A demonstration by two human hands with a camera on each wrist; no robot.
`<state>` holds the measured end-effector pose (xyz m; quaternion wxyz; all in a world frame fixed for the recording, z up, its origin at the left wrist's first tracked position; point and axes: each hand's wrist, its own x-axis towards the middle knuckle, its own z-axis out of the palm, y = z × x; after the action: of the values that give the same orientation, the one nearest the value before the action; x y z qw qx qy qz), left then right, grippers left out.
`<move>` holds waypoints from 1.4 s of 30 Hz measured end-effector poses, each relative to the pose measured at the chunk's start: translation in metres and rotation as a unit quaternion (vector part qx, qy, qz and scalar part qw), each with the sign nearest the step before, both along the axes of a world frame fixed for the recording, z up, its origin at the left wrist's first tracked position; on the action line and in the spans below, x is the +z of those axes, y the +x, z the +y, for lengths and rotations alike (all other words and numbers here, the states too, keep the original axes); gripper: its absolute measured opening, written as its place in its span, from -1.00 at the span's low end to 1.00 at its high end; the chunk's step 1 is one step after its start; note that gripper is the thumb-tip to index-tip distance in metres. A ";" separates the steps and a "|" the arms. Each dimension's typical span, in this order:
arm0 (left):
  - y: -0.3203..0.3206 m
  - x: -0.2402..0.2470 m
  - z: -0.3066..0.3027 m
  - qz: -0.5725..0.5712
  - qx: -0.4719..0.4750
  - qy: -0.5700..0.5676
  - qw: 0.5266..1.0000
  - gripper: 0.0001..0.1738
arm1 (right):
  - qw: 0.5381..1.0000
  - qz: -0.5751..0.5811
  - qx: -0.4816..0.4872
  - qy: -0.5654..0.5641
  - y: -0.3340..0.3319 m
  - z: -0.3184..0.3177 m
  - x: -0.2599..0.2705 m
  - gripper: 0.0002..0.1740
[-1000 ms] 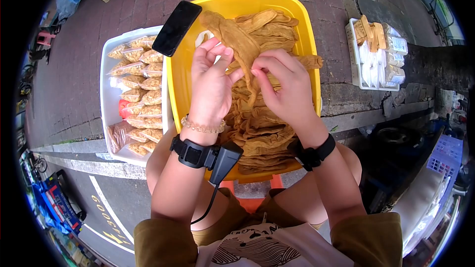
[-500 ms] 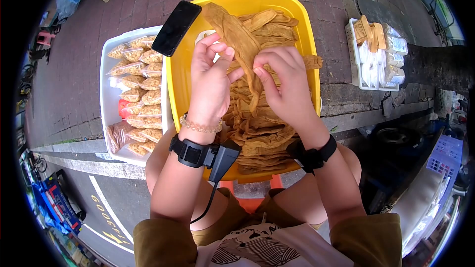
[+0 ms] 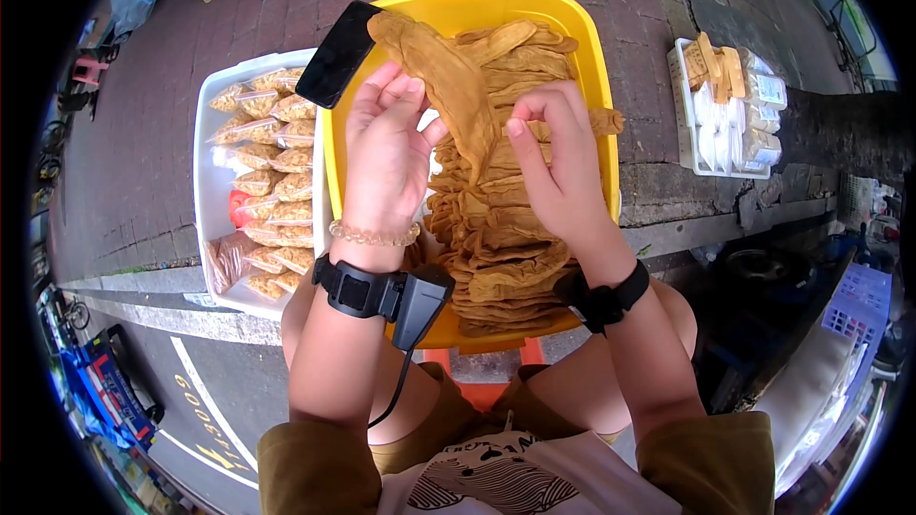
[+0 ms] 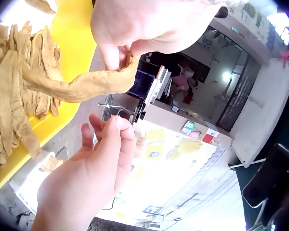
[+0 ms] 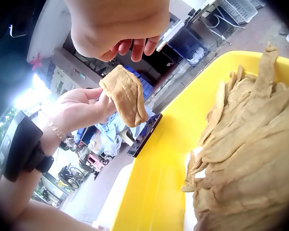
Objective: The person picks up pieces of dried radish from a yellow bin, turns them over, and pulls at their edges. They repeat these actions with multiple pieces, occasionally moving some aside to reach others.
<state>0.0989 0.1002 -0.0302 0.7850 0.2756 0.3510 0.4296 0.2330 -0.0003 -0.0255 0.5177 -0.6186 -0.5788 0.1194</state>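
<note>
A long, wrinkled brown strip (image 3: pixel 441 72) hangs over the yellow tub (image 3: pixel 348 162). My left hand (image 3: pixel 386 148) pinches it between thumb and fingers, its broad end pointing up and left, its narrow end down. The left wrist view shows the strip (image 4: pixel 86 85) bending away from the fingers. My right hand (image 3: pixel 558 162) is just right of the strip and apart from it. Its fingers are curled, with thumb and index fingertips together; in the left wrist view the right hand (image 4: pixel 94 168) shows nothing plainly held. Beneath both hands, similar brown strips (image 3: pixel 510 267) lie piled in the tub.
A black phone (image 3: pixel 334 57) stands at the tub's left rim, overlapped by the strip's upper end. To the left is a white bin (image 3: pixel 202 229) with bagged crumbly pieces. A white basket (image 3: pixel 685 124) of packets stands at the far right. The wearer's knees flank the tub.
My left hand has moved left with the strip, whose upper end now overlaps the phone. The right hand's fingertips have come away from the strip's edge.
</note>
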 end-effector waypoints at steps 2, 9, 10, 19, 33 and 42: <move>0.002 0.006 -0.002 -0.007 -0.004 -0.012 1.000 -0.62 | 0.999 0.030 -0.016 -0.013 0.003 0.000 -0.002 -0.94; 0.001 0.007 -0.004 -0.022 -0.048 0.029 0.998 -0.63 | 0.994 0.096 -0.031 -0.034 0.002 -0.001 -0.002 -0.82; 0.002 0.009 -0.005 -0.017 -0.049 0.037 0.998 -0.63 | 0.993 0.103 -0.040 -0.040 0.003 -0.001 -0.003 -0.80; 0.007 0.018 -0.011 0.053 -0.079 0.105 0.990 -0.60 | 0.940 0.323 -0.102 -0.039 0.005 0.002 -0.004 -0.75; 0.004 0.013 -0.009 0.073 -0.110 0.186 0.974 -0.58 | 0.917 0.379 -0.119 -0.034 0.007 0.000 -0.003 -0.91; 0.005 0.013 -0.010 0.051 -0.115 0.174 0.977 -0.57 | 0.907 0.415 -0.070 -0.027 0.009 0.000 -0.007 -0.63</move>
<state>0.1043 0.0906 -0.0171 0.7505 0.4676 0.2763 0.3766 0.2416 0.0000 -0.0328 0.7013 -0.5656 -0.2637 0.3445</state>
